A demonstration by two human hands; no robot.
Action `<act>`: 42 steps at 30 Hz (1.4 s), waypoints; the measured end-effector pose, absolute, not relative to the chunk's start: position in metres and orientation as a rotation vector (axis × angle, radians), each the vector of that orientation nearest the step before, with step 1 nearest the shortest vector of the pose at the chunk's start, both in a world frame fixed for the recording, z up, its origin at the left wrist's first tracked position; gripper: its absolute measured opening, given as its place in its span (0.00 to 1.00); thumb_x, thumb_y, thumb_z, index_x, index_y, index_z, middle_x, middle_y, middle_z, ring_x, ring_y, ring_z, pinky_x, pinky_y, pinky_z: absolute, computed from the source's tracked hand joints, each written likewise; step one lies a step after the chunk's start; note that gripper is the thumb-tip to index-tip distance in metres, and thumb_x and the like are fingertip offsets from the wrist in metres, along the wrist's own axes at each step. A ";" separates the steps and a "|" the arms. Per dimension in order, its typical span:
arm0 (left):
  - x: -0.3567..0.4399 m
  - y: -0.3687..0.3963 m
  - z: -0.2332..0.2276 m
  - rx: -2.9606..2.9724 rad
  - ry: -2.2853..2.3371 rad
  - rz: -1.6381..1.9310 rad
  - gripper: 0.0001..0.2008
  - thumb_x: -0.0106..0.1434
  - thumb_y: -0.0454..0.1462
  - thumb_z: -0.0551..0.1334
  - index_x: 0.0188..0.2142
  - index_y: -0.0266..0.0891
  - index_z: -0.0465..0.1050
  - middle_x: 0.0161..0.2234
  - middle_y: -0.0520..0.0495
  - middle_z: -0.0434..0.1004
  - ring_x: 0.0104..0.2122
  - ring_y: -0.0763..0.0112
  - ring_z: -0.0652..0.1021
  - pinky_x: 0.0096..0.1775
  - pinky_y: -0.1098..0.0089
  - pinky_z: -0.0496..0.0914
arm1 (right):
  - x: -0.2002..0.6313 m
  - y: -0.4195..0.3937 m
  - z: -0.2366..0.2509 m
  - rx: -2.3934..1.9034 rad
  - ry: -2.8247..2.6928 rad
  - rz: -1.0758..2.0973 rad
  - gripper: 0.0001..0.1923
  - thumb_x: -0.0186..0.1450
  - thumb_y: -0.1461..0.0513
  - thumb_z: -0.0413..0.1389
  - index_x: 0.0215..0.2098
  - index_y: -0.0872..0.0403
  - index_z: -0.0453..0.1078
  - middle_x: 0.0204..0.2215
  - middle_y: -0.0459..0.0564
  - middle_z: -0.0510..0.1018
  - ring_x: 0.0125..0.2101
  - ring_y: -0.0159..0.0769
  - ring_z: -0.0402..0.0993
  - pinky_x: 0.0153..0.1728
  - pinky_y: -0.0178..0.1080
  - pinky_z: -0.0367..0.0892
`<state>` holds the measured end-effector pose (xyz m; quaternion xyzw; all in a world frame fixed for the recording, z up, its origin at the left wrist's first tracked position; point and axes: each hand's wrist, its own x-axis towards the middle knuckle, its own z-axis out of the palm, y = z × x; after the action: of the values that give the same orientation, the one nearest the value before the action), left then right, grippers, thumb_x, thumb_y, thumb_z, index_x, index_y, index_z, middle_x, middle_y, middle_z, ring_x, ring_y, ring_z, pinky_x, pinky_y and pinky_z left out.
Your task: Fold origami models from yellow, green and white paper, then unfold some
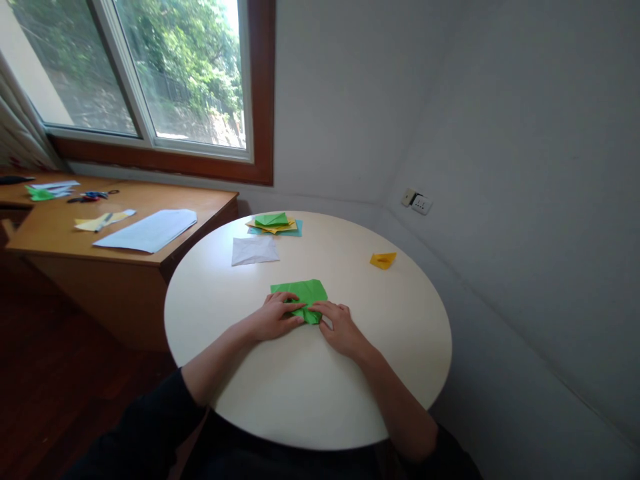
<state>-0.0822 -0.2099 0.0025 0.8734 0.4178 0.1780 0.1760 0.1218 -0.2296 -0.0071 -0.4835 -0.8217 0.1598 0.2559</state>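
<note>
Two bare hands press flat on one folded green paper [302, 293] near the middle of a round white table [400, 347]. The left hand [274, 317] lies open with fingers spread over the paper's near left edge; the right hand [339, 327] pins its near right corner with its fingertips, grasping nothing. One wooden desk [150, 267] stands at left. Farther back on the table lie one white sheet [254, 251], one stack of coloured papers [274, 225], and one small yellow folded piece [383, 260].
</note>
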 end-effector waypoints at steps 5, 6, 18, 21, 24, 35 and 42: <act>-0.082 -0.210 0.004 2.469 1.148 0.559 0.21 0.63 0.48 0.49 0.49 0.45 0.70 0.48 0.43 0.68 0.48 0.60 0.67 0.52 0.57 0.57 | 0.120 -0.230 -0.005 -1.320 -2.204 0.428 0.20 0.57 0.70 0.47 0.45 0.49 0.68 0.46 0.49 0.74 0.48 0.37 0.67 0.49 0.46 0.53; -0.081 -0.210 0.004 2.469 1.140 0.568 0.20 0.63 0.48 0.49 0.48 0.45 0.71 0.47 0.43 0.68 0.48 0.61 0.67 0.51 0.58 0.57 | 0.120 -0.230 -0.005 -1.326 -2.196 0.426 0.20 0.57 0.70 0.47 0.44 0.49 0.68 0.45 0.49 0.74 0.48 0.37 0.67 0.49 0.46 0.53; -0.079 -0.212 0.012 2.459 1.083 0.661 0.17 0.63 0.44 0.50 0.40 0.40 0.75 0.38 0.43 0.75 0.40 0.66 0.72 0.44 0.66 0.64 | 0.119 -0.229 -0.004 -1.346 -2.172 0.409 0.18 0.58 0.70 0.48 0.43 0.49 0.69 0.44 0.49 0.76 0.46 0.38 0.69 0.48 0.46 0.54; -0.079 -0.213 0.015 2.460 1.068 0.655 0.16 0.62 0.43 0.52 0.39 0.39 0.75 0.38 0.43 0.75 0.39 0.66 0.73 0.43 0.67 0.65 | 0.120 -0.228 -0.007 -1.343 -2.171 0.396 0.18 0.58 0.70 0.49 0.43 0.50 0.70 0.44 0.50 0.76 0.46 0.38 0.69 0.49 0.46 0.54; -0.079 -0.214 0.016 2.457 1.059 0.660 0.15 0.61 0.43 0.54 0.39 0.39 0.75 0.39 0.44 0.75 0.39 0.67 0.73 0.42 0.68 0.65 | 0.121 -0.227 -0.009 -1.332 -2.174 0.385 0.17 0.58 0.70 0.48 0.42 0.50 0.70 0.43 0.50 0.75 0.47 0.38 0.68 0.49 0.46 0.54; -0.083 -0.213 0.010 2.435 1.116 0.569 0.17 0.54 0.44 0.61 0.41 0.41 0.74 0.46 0.42 0.70 0.47 0.59 0.70 0.52 0.59 0.60 | 0.122 -0.226 -0.013 -1.334 -2.178 0.331 0.18 0.58 0.70 0.49 0.41 0.50 0.72 0.44 0.51 0.75 0.46 0.38 0.68 0.48 0.46 0.54; -0.084 -0.213 0.007 2.432 1.147 0.599 0.15 0.54 0.44 0.61 0.39 0.41 0.75 0.46 0.42 0.69 0.47 0.58 0.70 0.52 0.57 0.59 | 0.121 -0.228 -0.010 -1.393 -2.191 0.318 0.18 0.58 0.70 0.49 0.41 0.49 0.72 0.47 0.51 0.72 0.49 0.39 0.66 0.50 0.48 0.51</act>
<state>-0.0842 -0.2131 0.0073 0.8664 0.4085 0.2132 0.1924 0.1214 -0.2277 -0.0098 -0.5144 -0.8087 0.1176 0.2599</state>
